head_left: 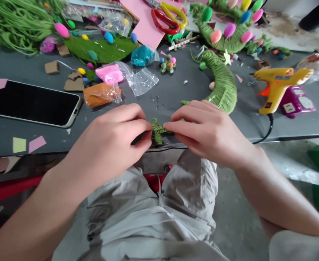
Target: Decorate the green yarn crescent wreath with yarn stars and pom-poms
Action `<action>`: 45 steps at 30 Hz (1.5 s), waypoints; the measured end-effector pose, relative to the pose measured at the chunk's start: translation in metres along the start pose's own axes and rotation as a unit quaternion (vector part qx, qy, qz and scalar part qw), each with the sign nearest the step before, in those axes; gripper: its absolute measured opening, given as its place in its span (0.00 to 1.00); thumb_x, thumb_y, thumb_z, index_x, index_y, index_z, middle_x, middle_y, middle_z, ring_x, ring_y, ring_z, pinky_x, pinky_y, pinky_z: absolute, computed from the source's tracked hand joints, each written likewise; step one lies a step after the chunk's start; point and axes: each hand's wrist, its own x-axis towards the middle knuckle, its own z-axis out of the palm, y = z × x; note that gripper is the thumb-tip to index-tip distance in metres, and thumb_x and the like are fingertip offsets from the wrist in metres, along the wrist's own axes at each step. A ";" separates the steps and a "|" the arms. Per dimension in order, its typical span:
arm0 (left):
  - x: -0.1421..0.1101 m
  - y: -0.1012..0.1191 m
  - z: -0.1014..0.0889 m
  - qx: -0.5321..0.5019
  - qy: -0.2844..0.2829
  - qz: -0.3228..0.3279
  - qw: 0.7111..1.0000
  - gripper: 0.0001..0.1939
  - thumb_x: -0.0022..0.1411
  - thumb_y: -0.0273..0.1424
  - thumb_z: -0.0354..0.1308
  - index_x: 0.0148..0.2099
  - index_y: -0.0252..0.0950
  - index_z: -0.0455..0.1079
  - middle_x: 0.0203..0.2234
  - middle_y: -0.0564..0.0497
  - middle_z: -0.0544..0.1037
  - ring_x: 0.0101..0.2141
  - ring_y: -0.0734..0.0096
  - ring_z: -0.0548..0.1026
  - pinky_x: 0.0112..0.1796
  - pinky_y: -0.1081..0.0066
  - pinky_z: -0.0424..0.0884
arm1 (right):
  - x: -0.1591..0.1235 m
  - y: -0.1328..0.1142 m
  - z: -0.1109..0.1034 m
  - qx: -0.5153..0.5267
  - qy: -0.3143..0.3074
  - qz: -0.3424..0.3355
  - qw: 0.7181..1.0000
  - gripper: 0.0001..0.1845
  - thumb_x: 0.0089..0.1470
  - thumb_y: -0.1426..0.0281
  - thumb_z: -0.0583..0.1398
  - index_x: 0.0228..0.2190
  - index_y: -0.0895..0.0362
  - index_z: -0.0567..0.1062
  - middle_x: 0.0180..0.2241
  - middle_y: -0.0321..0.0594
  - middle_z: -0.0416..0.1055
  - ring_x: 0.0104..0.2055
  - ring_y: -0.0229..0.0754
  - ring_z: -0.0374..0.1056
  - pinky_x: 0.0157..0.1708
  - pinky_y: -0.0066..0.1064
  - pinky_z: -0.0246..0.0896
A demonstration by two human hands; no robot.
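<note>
Between my two hands, at the table's front edge, is a small green yarn-wrapped piece [156, 134] with short arms that cross. My left hand [118, 134] pinches its left end, the fingertips curled and partly hidden. From the other side, the thumb and fingers of my right hand [208, 132] close on its right end. Just behind my right hand lies a curved, green yarn-wrapped crescent [224, 85], its lower end partly covered by that hand.
A yellow glue gun [280, 83] with a black cord lies at the right. A phone [31, 103] rests at the left. Behind are bagged orange clay [99, 95], pink clay [110, 74], red-handled scissors [165, 22], green yarn [18, 25] and a decorated crescent [227, 38].
</note>
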 end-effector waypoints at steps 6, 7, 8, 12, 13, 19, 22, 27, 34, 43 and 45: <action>0.002 -0.002 -0.004 0.018 -0.035 0.015 0.999 0.10 0.69 0.25 0.55 0.37 0.40 0.76 0.38 0.49 0.79 0.36 0.63 0.80 0.35 0.62 0.76 | -0.001 0.002 0.001 -0.008 -0.004 -0.007 1.000 0.14 0.66 0.78 0.54 0.43 0.54 0.79 0.41 0.44 0.76 0.41 0.43 0.66 0.39 0.37 0.56; 0.003 -0.002 -0.005 0.026 -0.050 0.023 0.998 0.10 0.69 0.25 0.55 0.37 0.40 0.75 0.38 0.49 0.78 0.36 0.62 0.80 0.36 0.61 0.77 | -0.001 0.002 0.001 -0.010 -0.004 -0.008 1.000 0.14 0.66 0.78 0.54 0.43 0.54 0.79 0.41 0.43 0.76 0.41 0.43 0.66 0.39 0.37 0.56; 0.005 -0.002 -0.006 0.033 -0.070 0.031 0.997 0.10 0.69 0.25 0.54 0.36 0.40 0.75 0.37 0.48 0.78 0.38 0.60 0.80 0.38 0.59 0.78 | -0.001 0.002 0.001 -0.012 -0.006 -0.007 1.000 0.14 0.65 0.78 0.54 0.43 0.54 0.79 0.41 0.43 0.76 0.41 0.43 0.66 0.39 0.37 0.56; 0.013 -0.001 -0.013 0.053 -0.142 0.059 0.987 0.14 0.68 0.23 0.51 0.32 0.40 0.73 0.36 0.46 0.77 0.42 0.55 0.80 0.41 0.55 0.79 | -0.002 0.002 0.000 -0.016 -0.014 -0.007 1.000 0.15 0.65 0.78 0.54 0.43 0.54 0.79 0.42 0.44 0.75 0.41 0.43 0.65 0.39 0.37 0.56; 0.014 -0.001 -0.015 0.055 -0.148 0.059 0.986 0.14 0.68 0.22 0.51 0.31 0.40 0.72 0.35 0.46 0.77 0.42 0.55 0.80 0.41 0.55 0.79 | -0.002 0.002 0.000 -0.016 -0.015 -0.008 1.000 0.14 0.65 0.78 0.54 0.43 0.54 0.79 0.42 0.43 0.75 0.41 0.43 0.65 0.40 0.37 0.56; 0.008 -0.003 -0.013 0.035 -0.070 0.031 0.996 0.07 0.66 0.27 0.56 0.36 0.41 0.74 0.37 0.49 0.78 0.40 0.58 0.80 0.40 0.59 0.79 | -0.001 0.002 0.001 -0.020 -0.010 -0.013 1.000 0.14 0.67 0.77 0.53 0.43 0.55 0.79 0.41 0.43 0.75 0.40 0.43 0.65 0.39 0.37 0.56; 0.007 -0.005 -0.010 0.043 -0.076 0.038 0.995 0.08 0.67 0.27 0.56 0.37 0.41 0.75 0.38 0.48 0.79 0.39 0.58 0.81 0.37 0.60 0.78 | 0.000 0.002 0.001 -0.025 -0.011 -0.014 1.000 0.15 0.68 0.76 0.53 0.43 0.55 0.79 0.41 0.43 0.75 0.40 0.43 0.65 0.39 0.37 0.55; 0.013 -0.005 -0.012 0.062 -0.136 0.052 0.987 0.11 0.67 0.24 0.54 0.35 0.40 0.75 0.38 0.47 0.80 0.39 0.57 0.81 0.38 0.56 0.79 | 0.000 0.002 0.000 -0.021 -0.013 -0.013 1.000 0.15 0.67 0.77 0.53 0.43 0.55 0.79 0.41 0.44 0.74 0.40 0.43 0.65 0.39 0.38 0.55; 0.019 -0.003 -0.016 0.080 -0.165 0.085 0.979 0.14 0.67 0.22 0.52 0.31 0.40 0.74 0.37 0.46 0.79 0.42 0.54 0.80 0.40 0.54 0.80 | 0.000 0.002 0.000 -0.018 -0.014 -0.011 1.000 0.15 0.67 0.77 0.52 0.43 0.55 0.79 0.41 0.44 0.75 0.40 0.43 0.65 0.39 0.37 0.55; 0.018 0.000 -0.020 0.029 -0.153 0.086 0.984 0.16 0.61 0.17 0.50 0.28 0.40 0.71 0.33 0.46 0.76 0.40 0.55 0.78 0.40 0.55 0.78 | -0.002 0.003 0.001 -0.015 -0.011 -0.013 1.000 0.15 0.67 0.77 0.54 0.45 0.54 0.79 0.42 0.43 0.75 0.41 0.43 0.66 0.40 0.38 0.57; 0.019 0.002 -0.021 0.029 -0.154 0.084 0.984 0.16 0.60 0.16 0.49 0.28 0.40 0.71 0.31 0.47 0.74 0.38 0.56 0.77 0.39 0.57 0.78 | -0.003 0.003 0.001 -0.023 -0.007 -0.017 1.000 0.15 0.66 0.77 0.54 0.44 0.54 0.79 0.41 0.43 0.75 0.40 0.42 0.66 0.39 0.37 0.57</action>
